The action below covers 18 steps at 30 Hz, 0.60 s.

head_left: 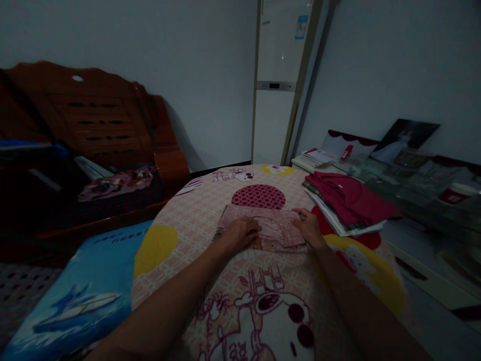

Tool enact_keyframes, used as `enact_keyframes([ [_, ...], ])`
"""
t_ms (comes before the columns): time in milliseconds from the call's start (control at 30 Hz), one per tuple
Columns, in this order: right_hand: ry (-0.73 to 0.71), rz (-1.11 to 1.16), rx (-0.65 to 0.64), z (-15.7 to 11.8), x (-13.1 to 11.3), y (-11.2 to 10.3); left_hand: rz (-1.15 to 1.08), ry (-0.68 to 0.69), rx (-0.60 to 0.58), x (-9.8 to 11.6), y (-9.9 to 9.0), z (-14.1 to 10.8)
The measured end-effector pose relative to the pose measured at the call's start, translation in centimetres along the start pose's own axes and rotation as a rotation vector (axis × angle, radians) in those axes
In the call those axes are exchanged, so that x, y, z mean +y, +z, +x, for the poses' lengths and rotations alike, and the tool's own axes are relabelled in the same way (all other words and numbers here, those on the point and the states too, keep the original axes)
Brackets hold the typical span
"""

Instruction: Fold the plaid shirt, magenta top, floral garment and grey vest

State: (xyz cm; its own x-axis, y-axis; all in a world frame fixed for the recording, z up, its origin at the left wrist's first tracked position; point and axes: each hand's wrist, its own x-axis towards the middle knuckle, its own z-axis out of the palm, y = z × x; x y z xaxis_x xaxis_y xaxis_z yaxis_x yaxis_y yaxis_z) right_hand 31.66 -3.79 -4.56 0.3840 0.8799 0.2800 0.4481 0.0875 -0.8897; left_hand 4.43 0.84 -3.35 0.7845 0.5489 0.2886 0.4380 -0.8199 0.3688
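A pink folded garment (272, 225) lies flat on the round table's patterned cloth (203, 215). My left hand (240, 233) rests on its left part, palm down, with the fingers curled and their tips on the fabric. At the garment's right end is my right hand (310, 226); its thumb and forefinger are at the edge, and whether they pinch the fabric is hard to make out. Beyond my right hand, a stack of folded clothes with a dark red one (349, 198) on top sits on the table.
A wooden bench (101, 115) with a crumpled cloth (120, 183) stands at the left. Below it lies a blue printed item (90, 291). A glass-topped cabinet (409, 175) with papers, a photo and a cup (456, 193) borders the table's right side.
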Motion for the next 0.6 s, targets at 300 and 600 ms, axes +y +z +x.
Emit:
enact_keyframes([
  [300,-0.055,-0.026,-0.001,-0.2,0.8,0.2,-0.038,-0.046,0.024,-0.5,0.0,0.4],
  [600,-0.365,-0.606,0.471,0.1,-2.1,-6.7,-0.014,-0.029,0.018,-0.7,0.1,0.5],
])
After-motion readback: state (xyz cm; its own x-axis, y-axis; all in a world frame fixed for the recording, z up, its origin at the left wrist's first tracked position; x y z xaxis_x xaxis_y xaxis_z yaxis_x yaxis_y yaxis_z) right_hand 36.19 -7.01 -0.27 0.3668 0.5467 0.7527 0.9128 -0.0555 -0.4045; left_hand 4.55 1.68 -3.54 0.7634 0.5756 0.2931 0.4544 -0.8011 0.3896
